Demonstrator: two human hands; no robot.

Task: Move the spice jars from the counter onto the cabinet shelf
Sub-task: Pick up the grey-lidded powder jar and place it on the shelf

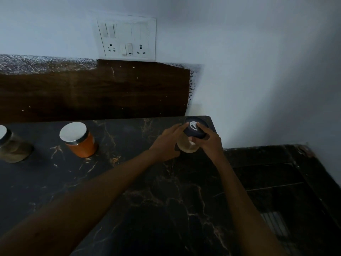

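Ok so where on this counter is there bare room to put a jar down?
Widest bare patch: the counter between the orange jar and the left hand, running toward the near edge. A narrower gap lies between the orange jar and the brown jar. The far right corner is crowded: both hands grip the dark-lidded jar.

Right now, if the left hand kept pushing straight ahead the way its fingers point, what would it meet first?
The left hand already touches the dark-lidded jar, held also by the right hand. Beyond it, probably the counter's back corner and white wall; depth unclear.
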